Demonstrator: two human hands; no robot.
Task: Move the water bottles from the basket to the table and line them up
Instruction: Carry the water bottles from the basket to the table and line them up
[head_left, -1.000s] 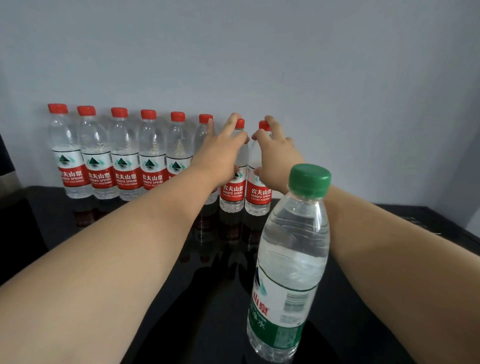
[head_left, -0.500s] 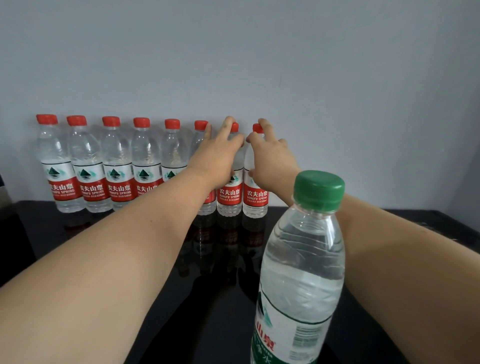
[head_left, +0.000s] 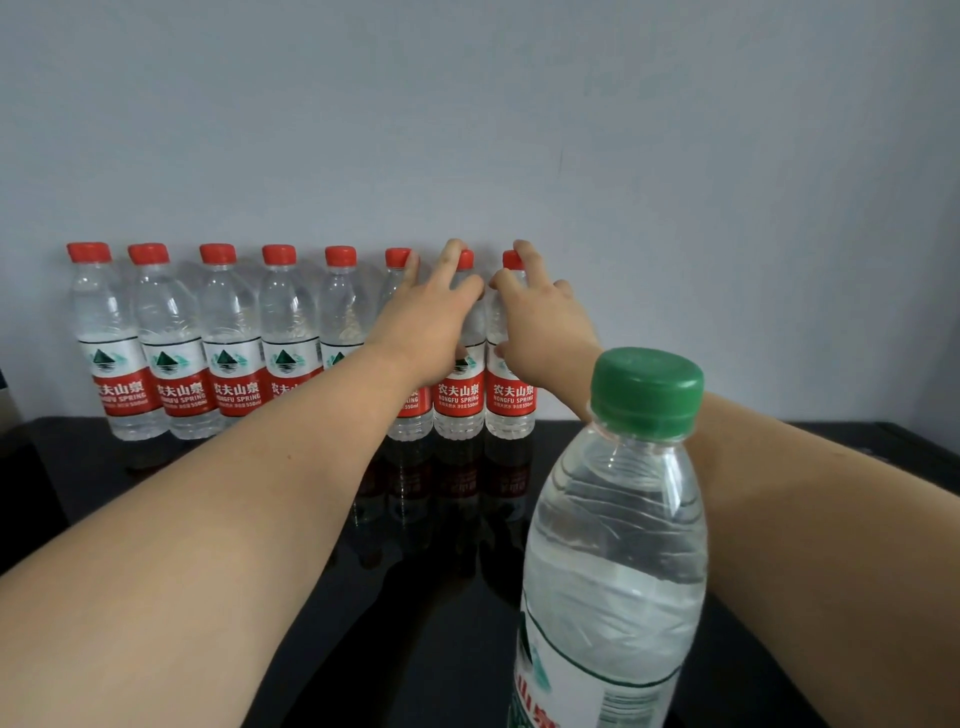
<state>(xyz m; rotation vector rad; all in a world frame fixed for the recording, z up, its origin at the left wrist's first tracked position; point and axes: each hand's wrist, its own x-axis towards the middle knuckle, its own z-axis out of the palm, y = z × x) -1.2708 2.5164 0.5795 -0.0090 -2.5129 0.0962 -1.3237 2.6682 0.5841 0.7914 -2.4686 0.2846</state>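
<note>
Row: eight red-capped bottles (head_left: 228, 353) upright on the table (head_left: 156, 499), against the wall
Left hand (head_left: 431, 322): fingers straight, pressing the seventh bottle (head_left: 457, 405)
Right hand (head_left: 540, 317): spread over the end bottle (head_left: 511, 402); whether it grasps cannot be told
Green-capped bottle (head_left: 618, 545): upright; well apart from the row, towards the person; right arm nearer

Setting: indoor room; whether home, office or shop cannot be told.
Wall (head_left: 519, 130): plain, pale grey-blue, filling the upper half of the frame.
Table (head_left: 441, 649): glossy black top across the lower half, set against the wall, mirroring what stands on it.
Stock: eight red-capped water bottles (head_left: 228, 338), one brand, in a row along the wall, centre left.
Foreground: one green-capped bottle (head_left: 613, 545), lower right.
</note>
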